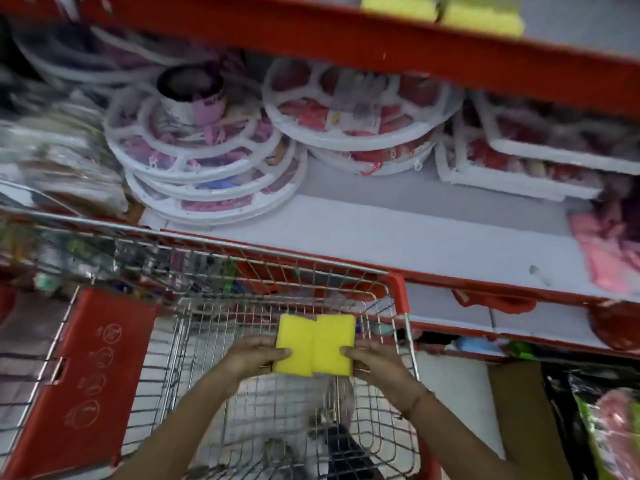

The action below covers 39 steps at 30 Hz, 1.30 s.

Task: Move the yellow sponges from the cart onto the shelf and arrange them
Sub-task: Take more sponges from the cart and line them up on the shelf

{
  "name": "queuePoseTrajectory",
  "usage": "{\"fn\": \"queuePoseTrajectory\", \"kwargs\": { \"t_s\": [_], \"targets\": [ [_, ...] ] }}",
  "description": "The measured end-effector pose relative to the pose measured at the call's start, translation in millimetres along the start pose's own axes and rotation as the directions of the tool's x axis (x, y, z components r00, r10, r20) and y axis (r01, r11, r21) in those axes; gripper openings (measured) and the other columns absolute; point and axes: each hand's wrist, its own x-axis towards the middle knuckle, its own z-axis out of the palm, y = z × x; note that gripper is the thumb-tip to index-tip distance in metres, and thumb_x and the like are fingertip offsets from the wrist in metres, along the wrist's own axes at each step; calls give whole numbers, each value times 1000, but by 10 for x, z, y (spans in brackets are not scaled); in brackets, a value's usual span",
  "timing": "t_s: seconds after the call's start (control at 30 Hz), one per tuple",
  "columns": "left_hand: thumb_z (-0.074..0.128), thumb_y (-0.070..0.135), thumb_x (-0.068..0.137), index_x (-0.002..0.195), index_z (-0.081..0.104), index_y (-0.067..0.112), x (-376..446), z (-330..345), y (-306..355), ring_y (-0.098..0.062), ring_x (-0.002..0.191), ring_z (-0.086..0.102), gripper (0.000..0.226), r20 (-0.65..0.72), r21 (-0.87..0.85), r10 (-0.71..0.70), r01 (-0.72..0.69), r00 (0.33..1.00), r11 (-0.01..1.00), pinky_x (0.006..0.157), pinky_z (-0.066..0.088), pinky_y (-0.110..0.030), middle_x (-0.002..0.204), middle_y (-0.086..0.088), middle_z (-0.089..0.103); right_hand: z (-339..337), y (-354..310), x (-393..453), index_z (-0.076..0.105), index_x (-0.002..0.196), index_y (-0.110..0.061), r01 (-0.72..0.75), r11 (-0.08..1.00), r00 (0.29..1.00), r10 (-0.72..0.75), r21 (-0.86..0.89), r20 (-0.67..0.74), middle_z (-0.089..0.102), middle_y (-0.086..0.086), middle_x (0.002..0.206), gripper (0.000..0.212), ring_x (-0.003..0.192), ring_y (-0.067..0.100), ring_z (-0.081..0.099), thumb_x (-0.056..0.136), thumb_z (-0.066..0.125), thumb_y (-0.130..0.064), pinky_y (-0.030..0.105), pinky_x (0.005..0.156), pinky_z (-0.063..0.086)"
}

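Note:
Two yellow sponges are pressed side by side over the wire cart. My left hand grips their left edge and my right hand grips their right edge. Both thumbs lie on top of the sponges. Two more yellow sponges sit side by side on the upper red-edged shelf at the top of the view, partly cut off by the frame.
The cart's red child-seat flap is at the left. The middle shelf holds stacked round white clip hangers, white rectangular hanger frames and pink items. Packaged goods stand at the lower right.

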Motion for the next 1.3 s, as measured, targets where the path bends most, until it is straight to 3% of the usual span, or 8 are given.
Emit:
{"fn": "queuePoseTrajectory", "kwargs": {
  "t_s": [0.27, 0.4, 0.57, 0.73, 0.87, 1.07, 1.2, 1.3],
  "targets": [
    [88, 29, 43, 104, 70, 5, -782, 207, 1115, -18, 99, 70, 68, 154, 70, 237, -250, 959, 966, 85, 57, -30, 104, -9, 77, -383, -952, -797, 62, 115, 5, 218, 961, 972, -230, 173, 54, 70, 19, 116, 36, 112, 31, 64, 82, 69, -7, 25, 77, 61],
    [85, 27, 57, 107, 69, 2, -1183, 393, 1632, -21, 101, 71, 58, 211, 104, 346, -373, 914, 922, 84, 56, -25, 109, -11, 75, -619, -1449, -1182, 66, 113, 4, 341, 930, 935, -350, 138, 51, 72, 18, 112, 36, 108, 30, 67, 80, 71, -11, 33, 92, 56],
    [77, 17, 74, 114, 67, 0, -1560, 697, 2256, -23, 103, 71, 46, 239, 94, 446, -477, 863, 874, 89, 56, -29, 114, -12, 73, -978, -2063, -1616, 71, 104, -1, 502, 861, 859, -508, 80, 71, 77, 10, 103, 29, 93, 20, 74, 80, 70, -17, 19, 73, 60],
    [75, 13, 77, 119, 62, -5, -1760, 1081, 2857, -17, 92, 74, 48, 249, 38, 558, -584, 792, 811, 68, 60, -18, 113, -13, 73, -1323, -2701, -1915, 71, 105, 0, 600, 798, 797, -602, 45, 40, 77, 10, 100, 29, 85, 17, 74, 82, 69, -17, 24, 81, 57],
    [75, 13, 78, 118, 62, 4, -1906, 1459, 3399, -14, 82, 73, 43, 226, 38, 633, -656, 740, 753, 62, 60, -17, 109, -11, 74, -1622, -3185, -2096, 70, 96, -1, 656, 753, 753, -658, 51, 22, 77, 1, 70, 16, 63, 8, 72, 87, 63, -12, 14, 56, 56],
    [74, -3, 76, 111, 52, 3, -2036, 2081, 4078, -10, 49, 69, 42, 120, 16, 720, -727, 683, 687, 47, 58, -24, 88, -10, 68, -2040, -3835, -2109, 63, 112, 2, 709, 704, 702, -703, 24, -111, 72, 9, 97, 29, 78, 16, 68, 87, 64, -12, 17, 63, 58],
    [84, 14, 68, 117, 56, 3, -1905, 2324, 4339, -25, 79, 68, 57, -8, 203, 735, -719, 678, 665, 78, 60, -37, 109, -15, 68, -2218, -4100, -1947, 58, 114, 7, 704, 709, 690, -694, -33, -203, 64, 21, 108, 32, 77, 22, 65, 86, 66, -8, 19, 55, 58],
    [86, 21, 65, 113, 59, 5, -1823, 2391, 4405, -26, 78, 66, 57, -50, 294, 759, -717, 649, 632, 84, 59, -38, 98, -11, 63, -2299, -4200, -1787, 55, 112, 13, 666, 739, 703, -666, -100, -248, 64, 25, 110, 34, 75, 27, 65, 84, 67, -2, 22, 51, 59]
  ]
}}
